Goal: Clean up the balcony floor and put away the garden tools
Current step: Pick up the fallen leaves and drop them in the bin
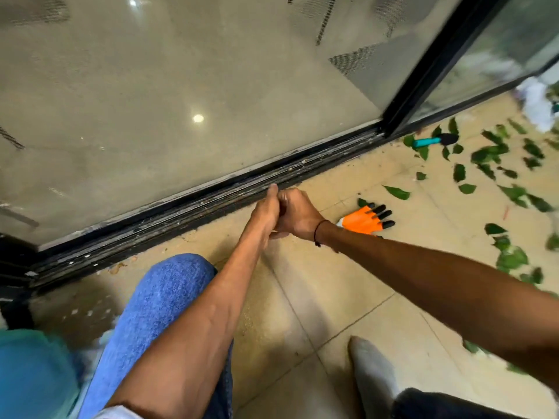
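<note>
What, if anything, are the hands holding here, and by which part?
Cannot be told. The left hand and right hand are pressed together, fingers curled; nothing shows between them. The orange glove lies untouched.

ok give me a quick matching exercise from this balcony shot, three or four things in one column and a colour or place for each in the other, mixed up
Things:
1. garden glove
2. hand trowel
3. leaves
4. door track

Descriptions:
A. scattered over the tiles on the right
B. orange with black claw tips, just beyond the right wrist
C. dark and grimy, along the foot of the glass
D. teal handle, black blade, near the door frame

Pairs: 1-B, 2-D, 3-A, 4-C
</note>
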